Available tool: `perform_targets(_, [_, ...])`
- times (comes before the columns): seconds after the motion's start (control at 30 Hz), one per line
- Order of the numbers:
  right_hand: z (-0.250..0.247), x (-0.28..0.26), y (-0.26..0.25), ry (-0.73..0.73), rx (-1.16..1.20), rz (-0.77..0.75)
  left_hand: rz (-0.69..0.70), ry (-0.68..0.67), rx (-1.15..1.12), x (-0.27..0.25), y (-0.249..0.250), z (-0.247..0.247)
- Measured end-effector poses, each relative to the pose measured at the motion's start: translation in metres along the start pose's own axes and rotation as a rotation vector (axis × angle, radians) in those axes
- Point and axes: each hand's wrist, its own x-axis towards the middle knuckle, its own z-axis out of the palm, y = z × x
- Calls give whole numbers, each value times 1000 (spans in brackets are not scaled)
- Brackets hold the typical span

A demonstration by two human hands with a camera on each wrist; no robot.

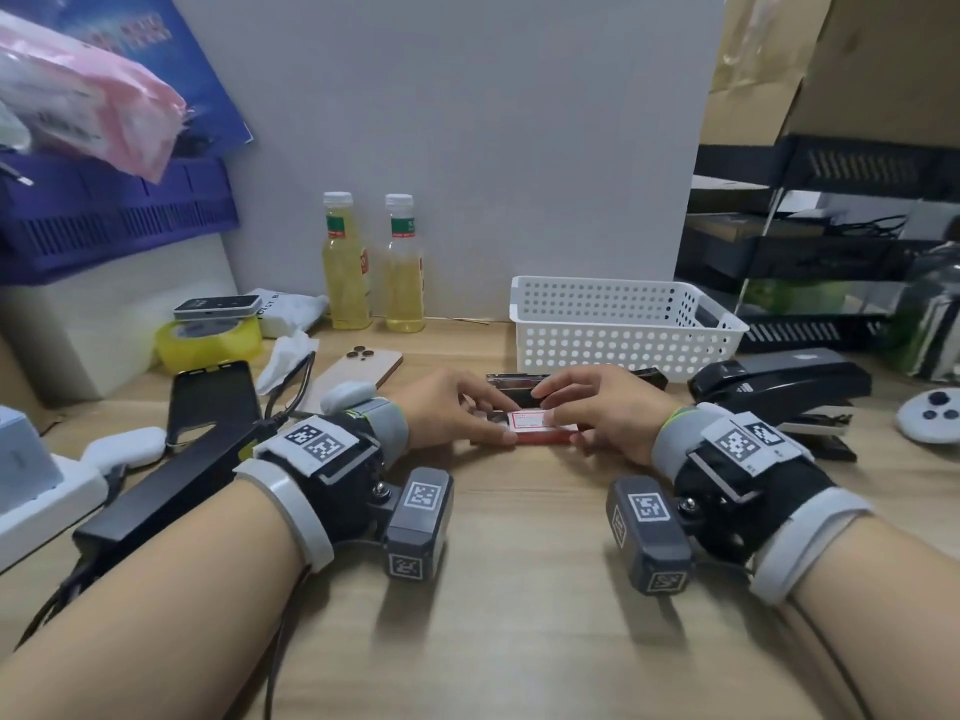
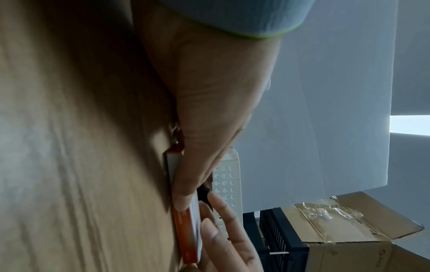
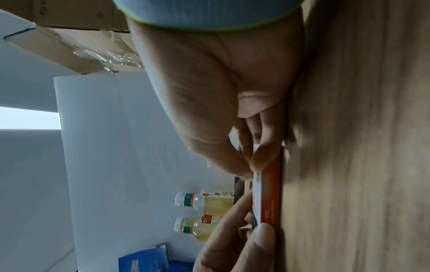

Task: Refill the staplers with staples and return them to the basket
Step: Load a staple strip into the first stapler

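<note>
Staple box (image 1: 530,426), a small flat carton with red-orange sides and a white label on top, lies on the wooden bench (image 1: 519,589) straight ahead of the person, held from both ends. Both forearms stretch forward over the bench, each wrist strapped with a black and grey camera rig. The left hand (image 1: 451,407) pinches the box's left end, thumb on the near side and fingers curled over the top. The right hand (image 1: 608,407) pinches the right end the same way; the right wrist view shows its thumb and fingertips (image 3: 263,158) closed on the white top edge, with the orange side (image 3: 271,193) flat against the bench.

Just behind the box lies one opened stapler (image 1: 519,387), its metal channel showing between the hands. A second, larger black stapler (image 1: 779,387) sits to the right, well apart from the hands. One white perforated basket (image 1: 623,324) stands just beyond the hands; what it holds cannot be told.

To the left lie two phones (image 1: 358,371), one roll of yellow tape (image 1: 208,345) and crumpled tissue. Two bottles (image 1: 345,262) of yellow liquid stand side by side at the back against a white board.
</note>
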Motion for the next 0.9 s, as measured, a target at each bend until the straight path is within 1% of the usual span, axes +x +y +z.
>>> perform_targets(0.13, [-2, 2, 1, 79, -110, 14, -49, -3, 5, 0, -3, -3])
perform_targets(0.23, [-9, 5, 3, 174, -221, 6, -80, -21, 0, 2, -7, -4])
perform_targets(0.33, [-16, 6, 3, 231, -259, 11, -82, -33, -18, 3, -8, -6])
perform_targets(0.5, [-16, 9, 3, 198, -303, 22, -43, 49, -155, 3, -16, -10])
perform_targets(0.6, [-16, 9, 3, 202, -316, 2, -8, 4, -170, 1, -16, -10])
perform_targets(0.8, [-14, 7, 4, 206, -314, -25, -25, -90, -38, -1, -2, -11])
perform_targets(0.9, [-12, 7, 3, 193, -340, -37, -19, -107, 44, -2, 6, -10])
